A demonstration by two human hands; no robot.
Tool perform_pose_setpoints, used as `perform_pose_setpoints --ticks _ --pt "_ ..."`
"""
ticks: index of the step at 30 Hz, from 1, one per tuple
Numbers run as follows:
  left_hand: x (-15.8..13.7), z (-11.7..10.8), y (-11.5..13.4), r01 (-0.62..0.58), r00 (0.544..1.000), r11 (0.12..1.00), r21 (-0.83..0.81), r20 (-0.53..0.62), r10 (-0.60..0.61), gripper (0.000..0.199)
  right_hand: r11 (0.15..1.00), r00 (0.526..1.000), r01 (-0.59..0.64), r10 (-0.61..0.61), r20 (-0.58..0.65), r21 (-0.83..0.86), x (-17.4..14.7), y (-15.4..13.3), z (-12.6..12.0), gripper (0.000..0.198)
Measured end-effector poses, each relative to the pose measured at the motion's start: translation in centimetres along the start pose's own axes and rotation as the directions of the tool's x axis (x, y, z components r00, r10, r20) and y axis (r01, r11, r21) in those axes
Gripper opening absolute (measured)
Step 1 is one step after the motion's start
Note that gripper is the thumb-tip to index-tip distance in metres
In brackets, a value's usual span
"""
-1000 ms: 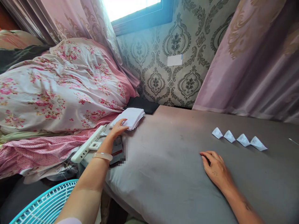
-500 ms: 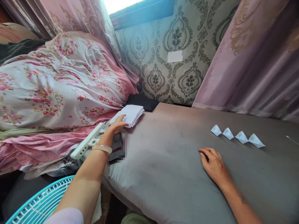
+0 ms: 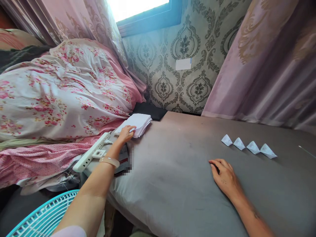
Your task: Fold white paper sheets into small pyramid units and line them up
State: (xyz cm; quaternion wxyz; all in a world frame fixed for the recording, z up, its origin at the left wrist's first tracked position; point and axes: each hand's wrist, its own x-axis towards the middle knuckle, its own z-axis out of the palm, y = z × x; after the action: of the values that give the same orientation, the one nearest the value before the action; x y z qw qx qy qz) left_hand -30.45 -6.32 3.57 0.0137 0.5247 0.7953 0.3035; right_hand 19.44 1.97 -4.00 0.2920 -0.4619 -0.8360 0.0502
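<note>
On the left, my left hand [image 3: 127, 132] reaches to a stack of white paper [image 3: 139, 121]. Its thumb and fingers are closed on the near right edge of the top sheet, which looks slightly bent there. Below that wrist lies a phone [image 3: 124, 159], partly hidden by the arm and blurred out. My right hand [image 3: 224, 176] rests on the grey-covered surface [image 3: 172, 177], fingers loosely bent with a gap at the thumb, holding nothing visible. Beyond it stand several small folded white paper shapes [image 3: 253, 147] in a slanting row.
A white power strip [image 3: 92, 153] with plugs lies along the left edge. A black flat item [image 3: 151, 111] sits behind the paper. Floral bedding [image 3: 61, 89] is heaped at left, with a blue plastic basket [image 3: 41, 214] below. A thin white stick [image 3: 306, 149] lies far right.
My left hand's fingers have drawn together on the paper's edge, where they were more spread before. My right hand stays in place. The view has tilted slightly.
</note>
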Motion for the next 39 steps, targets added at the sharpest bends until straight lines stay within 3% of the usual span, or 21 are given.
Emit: perform_pose_setpoints --ticks 4,8,10,12,14,16,18,21,23,26,30,33,36,39 --pt "-0.2 0.4 0.8 -0.026 0.995 0.999 0.026 -0.098 0.028 0.039 1.000 1.000 0.000 0.000 -0.008 0.013 0.0 0.0 0.0 0.030" --pt "-0.7 0.1 3.5 -0.095 0.975 0.995 0.009 -0.200 0.095 0.042 1.000 1.000 -0.014 0.014 -0.003 0.010 0.0 -0.4 -0.3 0.029" --pt "-1.1 0.0 5.5 -0.164 0.945 0.982 -0.093 -0.300 0.130 0.039 1.000 1.000 -0.024 0.024 0.001 0.004 0.0 -0.5 -0.3 0.029" --pt "-1.6 0.0 7.8 -0.195 0.917 0.949 -0.248 -0.389 0.087 0.037 1.000 1.000 -0.023 0.023 0.006 0.002 0.0 -0.5 -0.3 0.029" --pt "-1.9 0.3 10.0 -0.226 0.909 0.854 -0.468 -0.416 0.013 0.035 1.000 1.000 -0.016 0.016 0.010 0.004 0.0 -0.4 -0.3 0.030" --pt "-2.4 1.0 11.8 -0.202 0.925 0.662 -0.722 -0.362 -0.113 0.035 1.000 1.000 -0.010 0.010 0.010 0.011 0.0 -0.4 -0.3 0.029" --pt "-2.9 1.9 13.2 -0.101 0.951 0.413 -0.905 -0.210 -0.228 0.033 1.000 1.000 -0.011 0.011 0.008 0.018 0.0 -0.5 -0.4 0.029" --pt "-4.2 3.8 14.7 0.079 0.953 0.110 -0.991 0.043 -0.299 0.024 0.999 1.000 -0.020 0.019 0.007 0.026 0.0 -0.7 -0.6 0.028" --pt "-5.2 5.3 15.3 0.198 0.927 -0.018 -0.980 0.193 -0.321 0.017 0.999 1.000 -0.025 0.025 0.009 0.031 0.0 -0.8 -0.7 0.028" --pt "-7.0 7.6 16.0 0.365 0.867 -0.112 -0.924 0.381 -0.321 0.010 0.999 0.999 -0.030 0.029 0.017 0.041 -0.1 -1.1 -1.0 0.027" --pt "-9.0 9.8 16.9 0.499 0.804 -0.152 -0.853 0.521 -0.285 0.012 0.998 0.999 -0.041 0.040 0.025 0.056 -0.2 -1.4 -1.3 0.027" --pt "-9.7 10.3 17.7 0.535 0.795 -0.142 -0.833 0.553 -0.247 0.013 0.997 0.998 -0.054 0.052 0.029 0.055 -0.2 -1.4 -1.3 0.026" --pt "-9.7 9.8 18.4 0.491 0.837 -0.073 -0.868 0.494 -0.235 0.019 0.997 0.998 -0.052 0.050 0.037 0.058 -0.2 -1.3 -1.3 0.026" --pt "-9.6 8.6 19.1 0.287 0.939 0.098 -0.953 0.260 -0.226 0.028 0.997 0.998 -0.048 0.046 0.032 0.063 -0.3 -1.3 -1.5 0.026"
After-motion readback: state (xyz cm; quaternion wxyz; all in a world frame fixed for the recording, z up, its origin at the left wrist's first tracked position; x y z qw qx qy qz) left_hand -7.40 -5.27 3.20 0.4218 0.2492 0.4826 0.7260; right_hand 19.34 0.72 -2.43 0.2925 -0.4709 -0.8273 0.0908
